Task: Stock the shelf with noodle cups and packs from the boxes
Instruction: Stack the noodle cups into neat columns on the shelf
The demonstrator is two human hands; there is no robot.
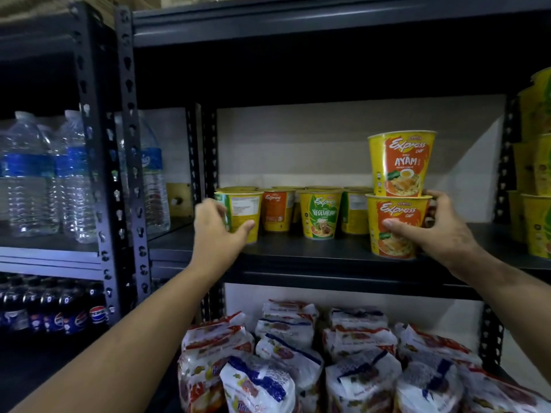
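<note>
Noodle packs [343,362] crowd the bottom of the frame, under my arms. At centre left my left hand [219,231] curls round a green-sided noodle cup [243,214] on the dark shelf [313,254]. At right my right hand [438,228] grips the lower Express cup [396,225], with the Ayam cup [401,163] stacked on top.

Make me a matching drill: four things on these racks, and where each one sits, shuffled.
Things:
1. Ayam cup
2. Vegetarian cup
3. Noodle packs
4. Water bottles

Places:
A. rack on the left
B. stacked on the cup the right hand grips
C. shelf below the cups
D. middle of the cup row

Pairs: 1-B, 2-D, 3-C, 4-A
</note>
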